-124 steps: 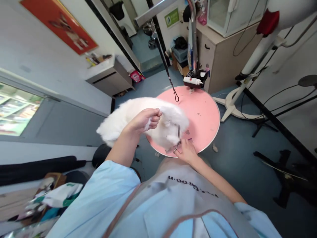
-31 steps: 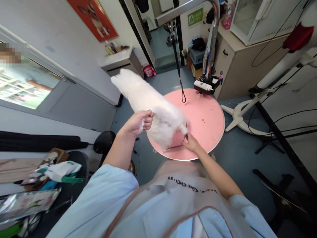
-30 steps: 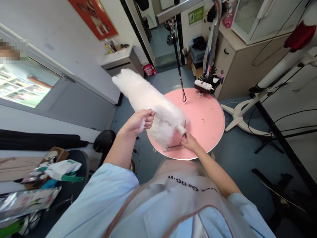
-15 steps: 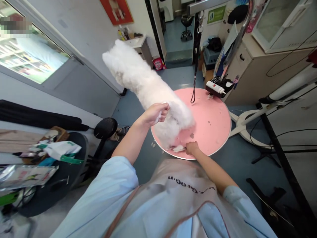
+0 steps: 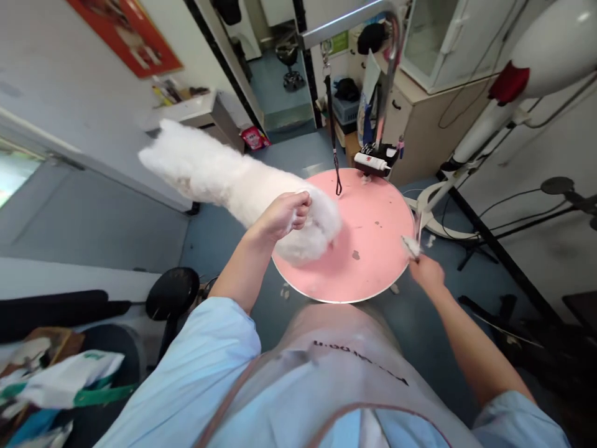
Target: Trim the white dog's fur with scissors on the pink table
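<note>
A fluffy white dog (image 5: 237,180) stands on the round pink table (image 5: 368,261), its head end towards the upper left and its rear over the tabletop. My left hand (image 5: 286,214) is closed in a fist at the dog's rear, gripping white fur; whether the tail is inside the fist I cannot tell. Out at the table's right edge, away from the dog, my right hand (image 5: 426,274) is closed round what look like scissors (image 5: 418,230), their blades pointing up. White fluff (image 5: 410,246) clings to the blades.
A black loop leash (image 5: 333,137) hangs from a metal arm (image 5: 349,25) over the table. A black tool holder with a white bottle (image 5: 370,162) sits at the far rim. A white stand (image 5: 466,143) rises on the right. Left are a black stool (image 5: 172,292) and a cluttered cart.
My right hand has swung from the near rim beside the dog's legs out to the table's right edge, carrying the scissors and fluff. My left hand keeps its grip. The view has shifted right.
</note>
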The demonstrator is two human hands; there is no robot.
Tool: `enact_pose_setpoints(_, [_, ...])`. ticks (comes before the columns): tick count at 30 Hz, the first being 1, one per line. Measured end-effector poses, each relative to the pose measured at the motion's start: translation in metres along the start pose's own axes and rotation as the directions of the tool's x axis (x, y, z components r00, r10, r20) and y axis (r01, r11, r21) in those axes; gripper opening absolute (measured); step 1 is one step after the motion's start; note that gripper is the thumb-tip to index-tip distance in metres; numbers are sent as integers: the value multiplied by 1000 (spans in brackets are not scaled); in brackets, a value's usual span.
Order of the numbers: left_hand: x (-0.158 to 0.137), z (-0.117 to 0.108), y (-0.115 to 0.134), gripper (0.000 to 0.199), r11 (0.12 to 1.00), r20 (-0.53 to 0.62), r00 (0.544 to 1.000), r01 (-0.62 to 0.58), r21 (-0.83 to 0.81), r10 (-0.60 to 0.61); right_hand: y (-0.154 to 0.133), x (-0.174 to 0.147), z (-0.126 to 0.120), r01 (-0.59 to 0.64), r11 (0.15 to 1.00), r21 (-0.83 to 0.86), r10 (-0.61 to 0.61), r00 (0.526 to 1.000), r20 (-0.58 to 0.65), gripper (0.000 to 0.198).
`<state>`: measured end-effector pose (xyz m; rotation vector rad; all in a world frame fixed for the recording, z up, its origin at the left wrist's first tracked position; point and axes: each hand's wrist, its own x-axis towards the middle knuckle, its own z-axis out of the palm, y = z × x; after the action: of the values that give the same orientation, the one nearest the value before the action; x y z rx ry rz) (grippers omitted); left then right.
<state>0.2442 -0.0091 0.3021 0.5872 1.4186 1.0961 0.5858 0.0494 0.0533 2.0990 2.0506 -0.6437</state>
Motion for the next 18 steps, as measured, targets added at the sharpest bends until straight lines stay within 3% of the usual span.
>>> enact_pose_setpoints(2, [4, 4, 1, 27, 1000, 33, 999, 5, 20, -6, -60, -25, 11, 71, 946, 317, -44, 995, -92, 43])
enact_pose_setpoints(4, [8, 6, 3, 27, 999, 60, 998, 21, 35, -23, -139, -50, 33, 241, 789, 566, -177, 970, -167, 40])
enact_pose_setpoints(6, [11, 5, 4, 28, 998, 83, 995, 52, 47, -56, -200, -66, 58, 321, 679, 660, -216, 947, -239, 33])
enact_pose_setpoints(7, [12, 4, 4, 28, 996, 96, 992, 72, 50, -77, -216, -70, 70, 292, 674, 679, -190, 956, -223, 32])
enact_pose_setpoints(10, [16, 0, 4, 28, 992, 143, 982, 116, 50, -122, -206, -75, 98, -21, 756, 654, 13, 1000, 17, 32])
enact_pose_setpoints(12, [17, 1, 3, 28, 992, 189, 975, 109, 56, -118, -180, -78, 109, -207, 763, 613, 146, 978, 149, 38])
enact_pose_setpoints(14, [18, 5, 3, 28, 992, 240, 964, 92, 83, -110, -169, -83, 114, -226, 759, 611, 184, 974, 131, 43])
enact_pose_setpoints(18, [22, 13, 4, 27, 992, 287, 952, 76, 105, -104, -195, -90, 117, -91, 776, 624, 130, 991, -17, 37])
